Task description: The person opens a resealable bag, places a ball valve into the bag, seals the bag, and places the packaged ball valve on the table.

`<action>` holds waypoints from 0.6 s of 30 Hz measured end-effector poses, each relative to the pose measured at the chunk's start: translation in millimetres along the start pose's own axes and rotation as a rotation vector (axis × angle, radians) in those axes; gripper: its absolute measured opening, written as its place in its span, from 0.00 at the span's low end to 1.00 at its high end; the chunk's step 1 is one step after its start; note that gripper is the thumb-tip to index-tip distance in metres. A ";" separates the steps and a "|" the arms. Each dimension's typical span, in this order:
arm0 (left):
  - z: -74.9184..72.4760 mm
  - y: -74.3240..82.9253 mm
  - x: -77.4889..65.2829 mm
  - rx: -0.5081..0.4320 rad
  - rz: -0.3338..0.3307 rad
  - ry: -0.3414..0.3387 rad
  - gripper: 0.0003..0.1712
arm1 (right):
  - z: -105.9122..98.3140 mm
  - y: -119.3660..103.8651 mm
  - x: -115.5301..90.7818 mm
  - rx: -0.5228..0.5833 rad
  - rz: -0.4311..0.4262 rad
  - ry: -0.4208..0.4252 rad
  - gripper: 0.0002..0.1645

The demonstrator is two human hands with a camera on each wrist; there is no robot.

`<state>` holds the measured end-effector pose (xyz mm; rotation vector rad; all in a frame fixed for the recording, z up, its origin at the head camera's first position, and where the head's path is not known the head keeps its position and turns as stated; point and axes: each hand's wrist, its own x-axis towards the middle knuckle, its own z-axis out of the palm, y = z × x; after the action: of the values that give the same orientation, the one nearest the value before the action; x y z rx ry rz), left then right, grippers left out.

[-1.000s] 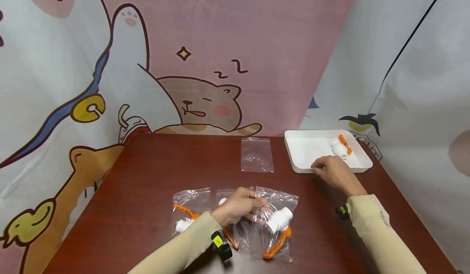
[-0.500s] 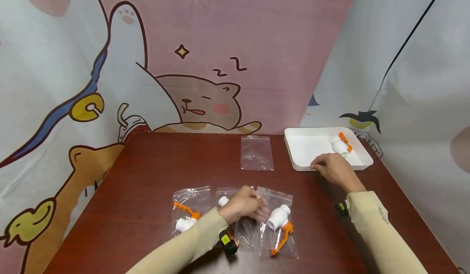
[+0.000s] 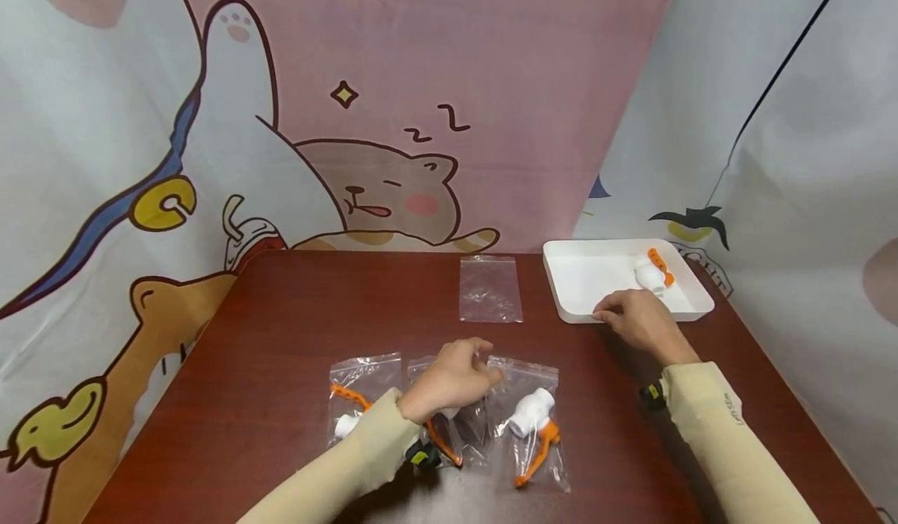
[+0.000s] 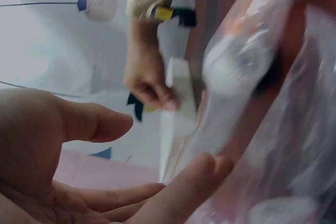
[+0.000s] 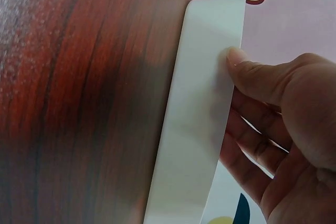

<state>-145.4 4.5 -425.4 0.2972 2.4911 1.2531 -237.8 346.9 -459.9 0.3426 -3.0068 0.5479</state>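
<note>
My left hand [image 3: 452, 380] hovers over the middle clear zip bag [image 3: 471, 426], its thumb and fingers spread apart with nothing between them. That bag holds a white piece with an orange handle, partly hidden by the hand. Beside it, the right bag [image 3: 501, 454] contains a white ball valve [image 3: 531, 411] with an orange lever. A left bag [image 3: 368, 369] has a similar valve, half covered by my sleeve. With thumb outside and fingers inside, my right hand [image 3: 640, 323] pinches the front wall of a white tray [image 5: 194, 114]. Another ball valve [image 3: 652, 276] lies in the tray.
A flat zip bag [image 3: 489, 290] with nothing in it lies at the back of the brown table [image 3: 337, 306], left of the tray. A printed cloth [image 3: 533, 118] hangs behind the table and along its right side.
My left hand has let go of the right bag and moved left and up over the middle bag. The right bag now lies flat. My right hand stays on the tray's edge.
</note>
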 end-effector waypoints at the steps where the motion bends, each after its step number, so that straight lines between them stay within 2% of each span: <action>1: -4.2 1.3 1.2 0.013 0.001 0.015 0.32 | -0.2 0.0 0.1 -0.003 0.001 0.003 0.05; 6: -26.5 1.7 15.0 0.085 0.027 0.083 0.29 | 0.7 -0.9 1.3 -0.024 -0.006 0.019 0.04; 10: -42.9 -0.3 35.2 0.147 0.095 0.112 0.29 | 2.3 -2.0 2.0 -0.034 0.012 0.028 0.04; 14: -52.2 -2.7 61.3 0.177 0.162 0.103 0.29 | 3.5 -3.2 1.3 -0.032 0.037 0.032 0.05; 18: -52.2 -5.6 89.7 0.201 0.229 0.054 0.30 | 5.1 -3.5 -0.4 -0.029 0.051 0.045 0.05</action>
<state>-248.4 -7.6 -419.0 0.6213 2.6957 1.1038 -236.7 342.0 -463.5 0.2493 -2.9837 0.5076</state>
